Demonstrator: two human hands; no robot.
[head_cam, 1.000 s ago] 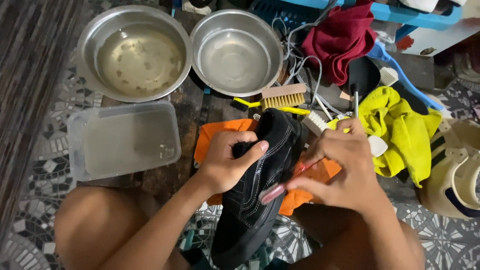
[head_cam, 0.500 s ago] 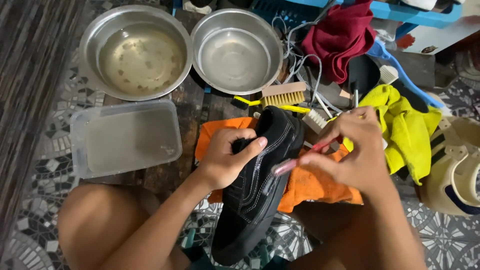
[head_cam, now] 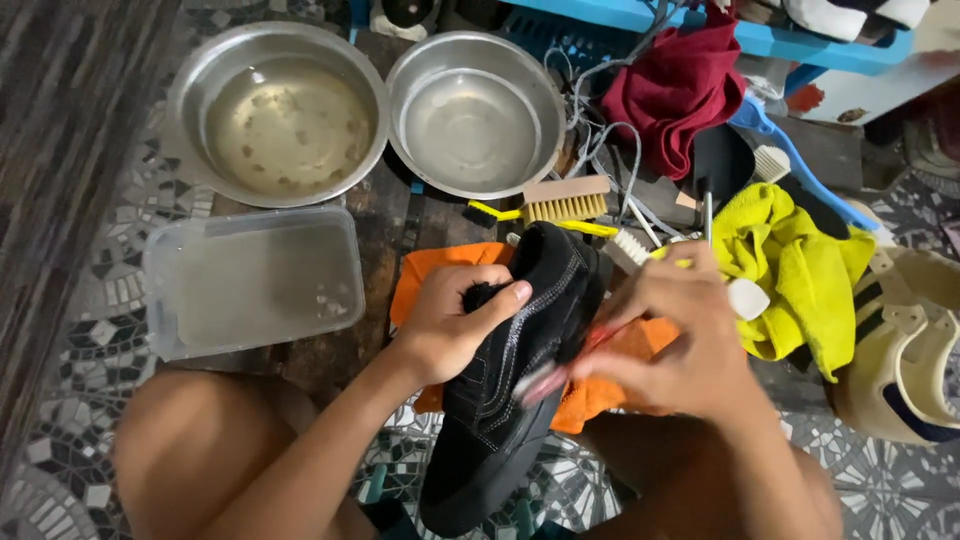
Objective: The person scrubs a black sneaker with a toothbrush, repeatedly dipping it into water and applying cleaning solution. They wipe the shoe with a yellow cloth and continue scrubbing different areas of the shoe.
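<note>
Gripping a slim pink-handled toothbrush (head_cam: 560,368), the fingers (head_cam: 640,300) of the right hand (head_cam: 675,345) are clenched around its handle, and the blurred bristle end lies against the side of a black suede sneaker with white stitching (head_cam: 510,390). The left hand (head_cam: 450,322) grasps that shoe at its opening: the thumb lies across the outside of the collar, the other fingers curl inside. The sneaker sits at the centre of the view, heel toward twelve o'clock and toe toward six, tilted between the person's bare knees.

Under the shoe lies a crumpled orange cloth (head_cam: 440,265), spread on a dark wooden bench (head_cam: 360,330). At ten o'clock from the shoe stands a clear rectangular plastic tub holding cloudy water (head_cam: 255,280). Beyond it, at eleven o'clock, sits a round steel bowl of murky water (head_cam: 275,115), and touching it at twelve o'clock a second steel bowl with a little clear water (head_cam: 475,110). Just past the heel rests a wooden brush with pale bristles (head_cam: 565,198). At three o'clock a bright yellow-green cloth (head_cam: 790,270) lies bunched, with a cream sneaker with dark stripes (head_cam: 910,340) beside it. At one o'clock a dark red cloth (head_cam: 675,85) is heaped over tangled white laces. The floor (head_cam: 90,330) is patterned mosaic tile.
</note>
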